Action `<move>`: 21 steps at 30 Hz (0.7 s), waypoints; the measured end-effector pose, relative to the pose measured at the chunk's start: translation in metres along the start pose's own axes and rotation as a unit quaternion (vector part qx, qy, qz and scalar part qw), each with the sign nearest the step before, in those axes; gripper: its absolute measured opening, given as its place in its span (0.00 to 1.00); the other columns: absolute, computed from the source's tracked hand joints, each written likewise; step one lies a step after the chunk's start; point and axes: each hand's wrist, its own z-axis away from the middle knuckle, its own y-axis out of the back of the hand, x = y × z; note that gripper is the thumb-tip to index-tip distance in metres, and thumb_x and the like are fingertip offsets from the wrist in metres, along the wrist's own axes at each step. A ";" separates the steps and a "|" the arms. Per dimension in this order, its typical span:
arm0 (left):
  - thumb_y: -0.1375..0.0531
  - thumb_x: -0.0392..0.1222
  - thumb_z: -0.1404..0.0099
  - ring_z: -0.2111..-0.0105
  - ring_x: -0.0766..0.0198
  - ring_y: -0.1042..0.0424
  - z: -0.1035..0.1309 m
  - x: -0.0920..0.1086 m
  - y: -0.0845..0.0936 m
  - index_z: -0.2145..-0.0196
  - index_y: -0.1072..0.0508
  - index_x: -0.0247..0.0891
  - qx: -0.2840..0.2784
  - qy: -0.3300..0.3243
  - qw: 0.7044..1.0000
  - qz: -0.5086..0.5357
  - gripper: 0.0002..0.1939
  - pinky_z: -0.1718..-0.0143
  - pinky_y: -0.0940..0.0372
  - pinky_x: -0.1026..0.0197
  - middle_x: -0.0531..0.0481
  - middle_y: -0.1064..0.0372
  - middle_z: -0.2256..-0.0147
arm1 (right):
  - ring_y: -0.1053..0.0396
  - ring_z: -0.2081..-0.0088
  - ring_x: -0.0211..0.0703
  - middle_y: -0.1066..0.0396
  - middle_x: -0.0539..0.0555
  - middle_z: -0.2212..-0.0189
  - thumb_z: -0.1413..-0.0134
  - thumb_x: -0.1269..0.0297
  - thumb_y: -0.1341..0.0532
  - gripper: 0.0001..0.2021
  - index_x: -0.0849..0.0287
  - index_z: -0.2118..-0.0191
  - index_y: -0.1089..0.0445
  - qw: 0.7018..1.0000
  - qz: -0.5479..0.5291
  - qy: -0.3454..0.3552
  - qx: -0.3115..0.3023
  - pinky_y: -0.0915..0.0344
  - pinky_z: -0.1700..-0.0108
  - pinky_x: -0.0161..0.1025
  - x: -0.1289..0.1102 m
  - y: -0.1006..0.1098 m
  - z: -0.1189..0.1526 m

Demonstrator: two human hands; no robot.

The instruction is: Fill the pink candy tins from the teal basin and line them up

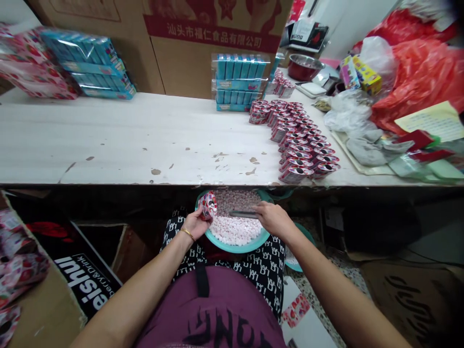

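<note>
A white desk [119,140] with chipped patches runs across the view beyond the hands, with a large brown cardboard box [192,67] standing at its back. Below the near edge of the desk, a turquoise basin [241,248] full of small pale pink and white pieces [235,229] sits over the person's lap, between the 2 hands. The left hand [195,224] is at the basin's left side, its fingers closed around a small printed container [209,205] in red, pink and white, held tilted over the rim; something white shows at its opening. The right hand [271,218], at the basin's right side, pinches the end of a flat grey tool [244,214], which points left over the pieces towards the container and stops short of it. Another turquoise basin [306,233] is lower down, beside the right forearm. On the desk, ahead of the right hand and a little to its right, similar containers [299,150] stand in close rows. Beyond them and slightly left is a clear-wrapped blue pack [239,84]. Far ahead of the left hand, to its left, lean more blue packs [94,63] and a strawberry-print bag [32,63]. Well to the right of the right hand lie red plastic bags [424,72] and a yellow sheet of paper [431,121]
</note>
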 end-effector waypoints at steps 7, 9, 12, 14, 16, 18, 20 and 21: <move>0.50 0.39 0.37 0.74 0.68 0.33 0.016 -0.022 -0.026 0.68 0.29 0.32 -0.075 0.064 0.993 0.061 0.11 0.70 0.36 0.63 0.47 0.30 0.71 | 0.37 0.56 0.45 0.36 0.58 0.56 0.48 0.52 0.48 0.25 0.59 0.47 0.42 0.966 -0.208 0.030 0.151 0.42 0.55 0.39 -0.054 -0.018 -0.020; 0.49 0.39 0.37 0.74 0.69 0.33 0.020 -0.026 -0.034 0.66 0.29 0.33 -0.090 0.066 0.991 0.078 0.10 0.68 0.36 0.63 0.48 0.30 0.71 | 0.37 0.57 0.43 0.35 0.57 0.57 0.46 0.55 0.49 0.20 0.58 0.49 0.40 0.953 -0.245 0.041 0.174 0.42 0.56 0.38 -0.066 -0.016 -0.027; 0.48 0.39 0.37 0.70 0.67 0.31 0.024 -0.029 -0.043 0.63 0.29 0.34 -0.113 0.075 0.989 0.063 0.10 0.67 0.36 0.63 0.47 0.29 0.68 | 0.36 0.60 0.41 0.33 0.55 0.61 0.47 0.57 0.48 0.17 0.57 0.53 0.36 0.934 -0.303 0.014 0.191 0.41 0.58 0.37 -0.068 -0.008 -0.033; 0.48 0.38 0.38 0.69 0.67 0.31 0.024 -0.032 -0.054 0.63 0.29 0.35 -0.124 0.052 0.990 0.046 0.09 0.67 0.36 0.63 0.47 0.29 0.67 | 0.36 0.63 0.42 0.32 0.54 0.63 0.50 0.54 0.45 0.18 0.55 0.54 0.36 0.931 -0.326 0.002 0.162 0.41 0.62 0.36 -0.064 0.002 -0.033; 0.47 0.38 0.38 0.67 0.66 0.31 0.025 -0.034 -0.070 0.63 0.29 0.36 -0.133 -0.003 0.991 0.028 0.09 0.64 0.36 0.62 0.47 0.29 0.65 | 0.35 0.64 0.41 0.31 0.53 0.64 0.52 0.52 0.45 0.18 0.54 0.55 0.35 0.935 -0.326 0.012 0.137 0.41 0.64 0.35 -0.059 0.016 -0.033; 0.45 0.38 0.40 0.64 0.64 0.31 0.029 -0.032 -0.090 0.61 0.29 0.38 -0.141 -0.047 0.989 -0.015 0.09 0.62 0.36 0.61 0.47 0.30 0.61 | 0.36 0.63 0.41 0.31 0.53 0.62 0.51 0.55 0.45 0.17 0.54 0.55 0.36 0.941 -0.301 0.039 0.152 0.41 0.63 0.34 -0.049 0.033 -0.038; 0.43 0.38 0.42 0.60 0.61 0.32 0.039 -0.020 -0.105 0.58 0.30 0.42 -0.122 -0.083 0.986 -0.083 0.13 0.63 0.35 0.60 0.47 0.33 0.56 | 0.36 0.61 0.41 0.32 0.54 0.59 0.50 0.59 0.46 0.18 0.56 0.52 0.38 0.951 -0.242 0.064 0.180 0.42 0.60 0.35 -0.029 0.053 -0.054; 0.42 0.38 0.43 0.59 0.59 0.33 0.047 -0.010 -0.108 0.56 0.31 0.43 -0.103 -0.106 0.982 -0.121 0.15 0.64 0.34 0.59 0.46 0.34 0.54 | 0.37 0.59 0.41 0.32 0.55 0.59 0.49 0.60 0.47 0.19 0.57 0.51 0.39 0.960 -0.199 0.070 0.186 0.43 0.59 0.35 -0.015 0.063 -0.066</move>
